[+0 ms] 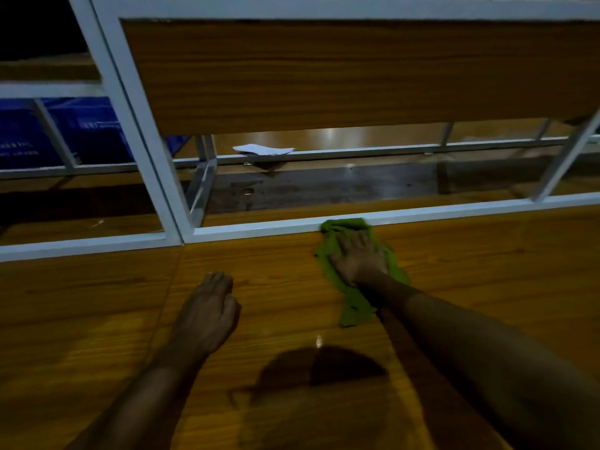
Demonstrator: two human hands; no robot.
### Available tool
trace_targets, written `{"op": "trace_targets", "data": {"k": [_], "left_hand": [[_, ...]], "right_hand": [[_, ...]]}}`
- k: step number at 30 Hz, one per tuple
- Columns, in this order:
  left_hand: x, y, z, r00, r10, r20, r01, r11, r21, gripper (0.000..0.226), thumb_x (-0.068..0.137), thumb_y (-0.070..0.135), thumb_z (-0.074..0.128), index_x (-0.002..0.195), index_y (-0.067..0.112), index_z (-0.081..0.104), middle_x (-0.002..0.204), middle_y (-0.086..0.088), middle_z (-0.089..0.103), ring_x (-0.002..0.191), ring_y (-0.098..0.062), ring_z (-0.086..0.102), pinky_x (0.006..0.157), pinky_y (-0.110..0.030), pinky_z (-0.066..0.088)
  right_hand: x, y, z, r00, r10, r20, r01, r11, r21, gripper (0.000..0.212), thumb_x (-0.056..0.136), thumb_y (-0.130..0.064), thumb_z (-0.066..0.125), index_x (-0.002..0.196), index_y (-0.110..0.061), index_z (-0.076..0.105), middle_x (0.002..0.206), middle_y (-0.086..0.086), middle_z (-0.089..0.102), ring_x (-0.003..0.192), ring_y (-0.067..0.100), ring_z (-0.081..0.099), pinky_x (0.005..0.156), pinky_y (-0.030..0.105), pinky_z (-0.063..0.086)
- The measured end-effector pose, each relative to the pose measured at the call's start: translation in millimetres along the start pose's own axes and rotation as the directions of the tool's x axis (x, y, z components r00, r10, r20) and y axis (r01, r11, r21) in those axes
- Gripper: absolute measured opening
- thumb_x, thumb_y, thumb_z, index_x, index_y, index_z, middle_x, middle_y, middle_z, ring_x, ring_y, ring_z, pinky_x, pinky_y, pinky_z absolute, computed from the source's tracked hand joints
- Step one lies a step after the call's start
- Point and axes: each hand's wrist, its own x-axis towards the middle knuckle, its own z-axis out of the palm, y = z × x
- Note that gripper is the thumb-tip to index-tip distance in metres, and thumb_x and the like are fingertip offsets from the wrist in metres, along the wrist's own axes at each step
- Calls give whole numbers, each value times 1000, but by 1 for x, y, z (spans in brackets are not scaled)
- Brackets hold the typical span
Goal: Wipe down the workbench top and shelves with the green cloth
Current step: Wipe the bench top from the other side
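Note:
The green cloth (352,308) lies crumpled on the wooden workbench top (487,274), its far end touching the white metal rail (259,229) at the back edge. My right hand (358,256) presses flat on the cloth with fingers straight, pointing toward the rail. My left hand (207,315) rests flat on the bare wood to the left, holding nothing. A wooden shelf panel (324,76) hangs above in a white frame.
White frame posts (143,147) rise at the left of the shelf. A white paper (263,150) lies on a farther bench behind the rail. Blue bins (65,131) sit at the far left. A dark shadow (318,368) falls on the wood near me.

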Motion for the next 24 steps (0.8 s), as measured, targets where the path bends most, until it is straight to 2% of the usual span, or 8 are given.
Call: {"op": "trace_targets", "data": {"k": [3, 6, 10, 14, 18, 20, 22, 24], "left_hand": [[-8, 4, -1, 1000, 13, -8, -13, 1000, 6, 66, 91, 45, 19, 145, 12, 39, 154, -11, 33, 144, -24, 23, 114, -36, 21], [-21, 12, 1, 1000, 9, 0, -9, 1000, -17, 66, 91, 45, 20, 143, 10, 42, 154, -12, 34, 144, -25, 24, 114, -37, 22], [-43, 35, 3, 999, -29, 42, 30, 999, -36, 68, 89, 46, 21, 142, 9, 43, 155, -14, 30, 145, -27, 21, 115, -38, 20], [-80, 73, 13, 998, -20, 65, 22, 999, -25, 66, 90, 42, 24, 142, 6, 43, 155, -17, 29, 145, -29, 20, 116, -40, 19], [-120, 124, 27, 998, 6, 55, -5, 1000, -21, 59, 90, 38, 23, 126, 1, 53, 145, -25, 41, 139, -34, 31, 112, -43, 26], [-144, 155, 37, 998, 32, 46, -30, 999, -26, 58, 91, 38, 23, 121, 0, 56, 140, -25, 46, 136, -35, 36, 111, -41, 27], [-168, 185, 48, 998, 51, 46, -50, 998, -25, 57, 92, 38, 28, 129, 2, 54, 146, -22, 42, 138, -33, 33, 113, -42, 26], [-189, 217, 62, 993, 79, 85, -77, 997, -27, 62, 93, 45, 26, 136, 6, 49, 151, -17, 37, 142, -30, 28, 116, -42, 24]], "right_hand": [[-15, 66, -9, 985, 170, 10, -170, 986, 4, 81, 93, -76, 11, 160, -31, 9, 168, 8, 4, 154, 30, 1, 121, 55, 3], [-36, 66, -12, 980, 199, 10, -199, 980, 10, 77, 95, -73, 19, 160, -32, 12, 168, 9, 5, 153, 32, 2, 120, 56, 3], [-87, 0, -4, 999, -17, 41, 16, 1000, 12, 74, 96, -71, 22, 159, -34, 12, 167, 9, 4, 153, 33, 0, 120, 56, 1], [-159, -41, 1, 968, -226, 110, 225, 974, 25, 73, 95, -72, 22, 158, -38, 7, 168, 4, -3, 154, 28, -7, 120, 54, -6], [-234, -4, 2, 933, -349, 90, 348, 937, 24, 75, 93, -74, 16, 159, -37, 11, 168, 2, 0, 154, 26, -3, 120, 54, -3], [-265, 28, -3, 932, -352, 88, 353, 936, 8, 81, 89, -78, 4, 159, -38, 10, 168, 1, 1, 154, 25, -2, 120, 53, -3], [-292, 65, -9, 936, -341, 87, 343, 939, -3, 93, 79, -80, -13, 159, -37, 7, 168, 2, 2, 154, 26, -3, 120, 52, -2], [-317, 102, -15, 940, -330, 85, 329, 944, 21, 96, 77, -79, -17, 159, -35, 8, 168, 3, 3, 154, 25, -3, 121, 50, 0]]}}
